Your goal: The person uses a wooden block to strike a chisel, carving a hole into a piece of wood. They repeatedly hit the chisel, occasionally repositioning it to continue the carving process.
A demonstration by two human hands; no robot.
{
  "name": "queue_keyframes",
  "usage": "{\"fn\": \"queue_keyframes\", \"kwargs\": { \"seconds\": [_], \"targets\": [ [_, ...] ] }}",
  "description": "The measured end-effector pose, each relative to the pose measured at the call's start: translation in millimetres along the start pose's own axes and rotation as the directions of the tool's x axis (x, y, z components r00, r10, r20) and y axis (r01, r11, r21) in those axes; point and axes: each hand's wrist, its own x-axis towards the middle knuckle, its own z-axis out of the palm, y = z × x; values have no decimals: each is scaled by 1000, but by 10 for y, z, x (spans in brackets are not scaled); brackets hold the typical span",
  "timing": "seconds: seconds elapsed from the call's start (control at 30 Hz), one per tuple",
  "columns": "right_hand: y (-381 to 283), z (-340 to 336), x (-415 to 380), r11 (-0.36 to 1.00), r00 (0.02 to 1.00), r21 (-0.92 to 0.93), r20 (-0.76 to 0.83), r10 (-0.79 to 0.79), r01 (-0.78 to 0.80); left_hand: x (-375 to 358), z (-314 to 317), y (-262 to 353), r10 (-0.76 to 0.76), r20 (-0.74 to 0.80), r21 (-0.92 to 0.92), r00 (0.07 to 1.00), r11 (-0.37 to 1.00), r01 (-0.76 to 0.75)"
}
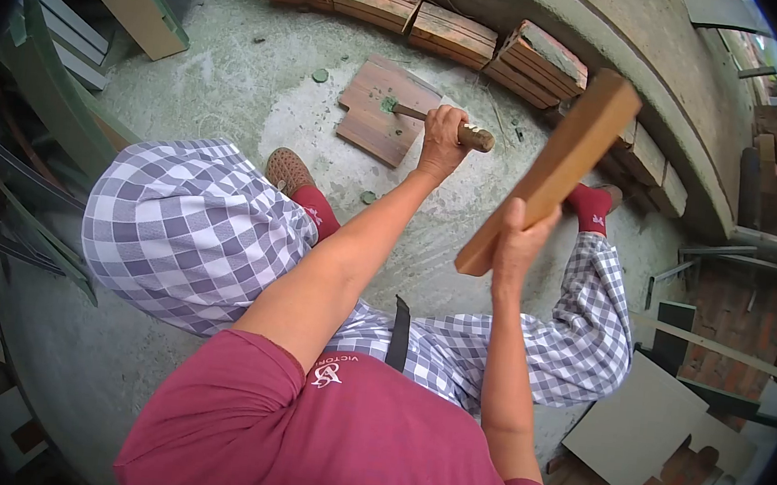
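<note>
Head view: left hand (445, 138) grips chisel (476, 139), likely steadying its tip on board (371, 131); right hand (523, 244) grips wooden block (566, 152).

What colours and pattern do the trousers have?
White and grey-purple checks, shown best in the head view.

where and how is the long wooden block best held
Probably by the lower end of the wooden block, where the right hand has it, coming from the near side with fingers wrapped round: the block slants up and away, and that end looks slimmer, leaving the broader far end free.
</note>
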Motion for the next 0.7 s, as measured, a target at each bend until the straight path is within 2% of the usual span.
{"fn": "queue_keyframes", "kwargs": {
  "seconds": [0.03,0.1,0.17,0.27,0.3,0.37,0.43,0.5,0.57,0.67,0.7],
  "targets": [
    [94,94,-48,999,999,-53,48,9,-6,-18,36,-30,5,-3,5,1000,1000,-5],
    [184,140,-138,945,951,-324,275,143,-48,-73,-5,-138,89,3,34,996,995,-89],
    [194,65,-102,945,933,-318,315,175,-70,-50,21,-220,91,-2,54,996,994,-91],
    [261,-55,-125,965,918,-42,303,258,-257,-160,5,-183,36,43,88,998,995,-39],
    [263,-74,-103,966,918,-41,305,254,-254,-170,14,-174,36,39,89,999,995,-40],
    [280,-115,-59,958,942,56,204,265,-282,-183,-7,-171,26,62,83,998,996,-31],
    [295,-155,-54,958,944,28,185,274,-284,-121,-26,-126,4,89,91,996,996,-12],
    [292,-206,-88,966,951,-30,168,259,-258,6,1,-93,-84,-4,56,996,995,84],
    [343,-220,-158,965,950,-25,172,261,-261,167,-38,-92,-81,-60,41,995,996,83],
    [364,-197,-196,964,944,-12,198,262,-265,419,-124,-119,-264,-171,-91,949,963,252],
    [371,-202,-206,962,939,-12,211,270,-274,511,-165,-189,-259,-246,-130,934,964,233]
  ]
}}
